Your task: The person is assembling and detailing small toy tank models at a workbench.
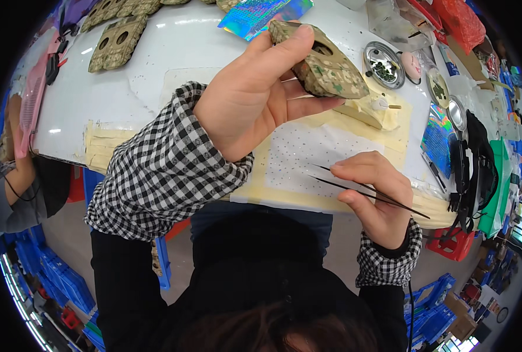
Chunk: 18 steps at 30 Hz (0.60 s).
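Note:
My left hand is raised over the table, its thumb and fingers closed around a camouflage-painted model tank hull with a round opening in its top. Lower and to the right, my right hand pinches a pair of thin black tweezers. The tweezers' two tips point left and stand apart, with nothing visible between them. Beneath them lies a white sheet scattered with tiny dark specks. The hull is tilted and does not touch the tweezers.
A round metal dish with dark green bits stands at the right, beside a yellow taped block. Shiny blue packets lie behind. Another camouflage hull rests at the far left. A co-worker's arm shows at the left edge.

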Available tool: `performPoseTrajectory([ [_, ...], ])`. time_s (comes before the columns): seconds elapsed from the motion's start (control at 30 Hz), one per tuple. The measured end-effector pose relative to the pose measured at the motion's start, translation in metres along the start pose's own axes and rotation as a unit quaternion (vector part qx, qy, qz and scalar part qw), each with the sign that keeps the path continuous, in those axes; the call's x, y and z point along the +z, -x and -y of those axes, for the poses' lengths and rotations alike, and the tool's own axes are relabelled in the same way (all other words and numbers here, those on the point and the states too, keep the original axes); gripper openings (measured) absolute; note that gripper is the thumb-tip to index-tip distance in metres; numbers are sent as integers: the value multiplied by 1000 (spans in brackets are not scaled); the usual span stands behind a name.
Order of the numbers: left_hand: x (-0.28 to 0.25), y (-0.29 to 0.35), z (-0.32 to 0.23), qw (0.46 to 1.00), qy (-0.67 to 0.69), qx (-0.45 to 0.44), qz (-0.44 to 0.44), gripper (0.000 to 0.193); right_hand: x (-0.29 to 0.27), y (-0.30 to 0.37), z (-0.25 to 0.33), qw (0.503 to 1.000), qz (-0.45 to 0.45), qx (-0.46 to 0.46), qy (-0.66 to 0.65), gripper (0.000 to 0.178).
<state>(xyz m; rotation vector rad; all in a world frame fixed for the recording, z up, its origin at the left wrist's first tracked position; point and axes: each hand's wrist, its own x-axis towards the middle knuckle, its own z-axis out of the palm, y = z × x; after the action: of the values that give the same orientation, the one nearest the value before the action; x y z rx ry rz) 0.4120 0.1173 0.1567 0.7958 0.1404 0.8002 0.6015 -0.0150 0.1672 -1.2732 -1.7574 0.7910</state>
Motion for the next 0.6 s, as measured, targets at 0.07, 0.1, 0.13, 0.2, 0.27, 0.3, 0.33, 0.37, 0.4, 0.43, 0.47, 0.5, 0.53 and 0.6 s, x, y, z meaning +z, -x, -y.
performPoseTrajectory([
  [0.07, 0, 0, -2, 1000, -2, 0, 1, 38, 10, 3, -3, 997, -28, 47, -58, 23],
  [0.1, 1, 0, -2, 1000, 0, -14, -8, 38, 13, 4, -3, 994, -34, 65, -75, 21],
  [0.13, 1, 0, -3, 999, 5, -29, -21, 38, 16, 5, -3, 991, -40, 83, -93, 20],
  [0.2, 3, -1, -5, 997, 14, -60, -43, 38, 20, 4, -3, 990, -48, 97, -94, 16],
  [0.27, 4, -2, -6, 995, 16, -75, -56, 38, 22, 5, -10, 996, -46, 56, -57, 15],
  [0.3, 4, -3, -5, 995, 17, -80, -61, 38, 23, 5, -12, 998, -44, 36, -37, 14],
  [0.33, 4, -3, -5, 994, 18, -85, -64, 38, 22, 5, -12, 998, -47, 35, -33, 14],
  [0.37, 4, -3, -6, 994, 20, -91, -66, 38, 21, 5, -10, 998, -51, 34, -28, 14],
  [0.4, 5, -3, -6, 993, 20, -93, -69, 38, 20, 5, -10, 998, -54, 32, -25, 14],
  [0.43, 5, -3, -6, 993, 19, -97, -72, 38, 20, 6, -11, 997, -62, 34, -36, 15],
  [0.47, 4, -2, -6, 992, 21, -100, -76, 38, 20, 8, -11, 996, -70, 36, -47, 15],
  [0.5, 4, -2, -6, 991, 21, -103, -78, 38, 20, 10, -12, 995, -78, 39, -57, 15],
  [0.53, 5, -3, -6, 991, 22, -106, -80, 38, 19, 11, -12, 995, -76, 37, -58, 15],
  [0.6, 5, -4, -6, 990, 24, -112, -82, 38, 17, 13, -13, 995, -74, 35, -58, 16],
])
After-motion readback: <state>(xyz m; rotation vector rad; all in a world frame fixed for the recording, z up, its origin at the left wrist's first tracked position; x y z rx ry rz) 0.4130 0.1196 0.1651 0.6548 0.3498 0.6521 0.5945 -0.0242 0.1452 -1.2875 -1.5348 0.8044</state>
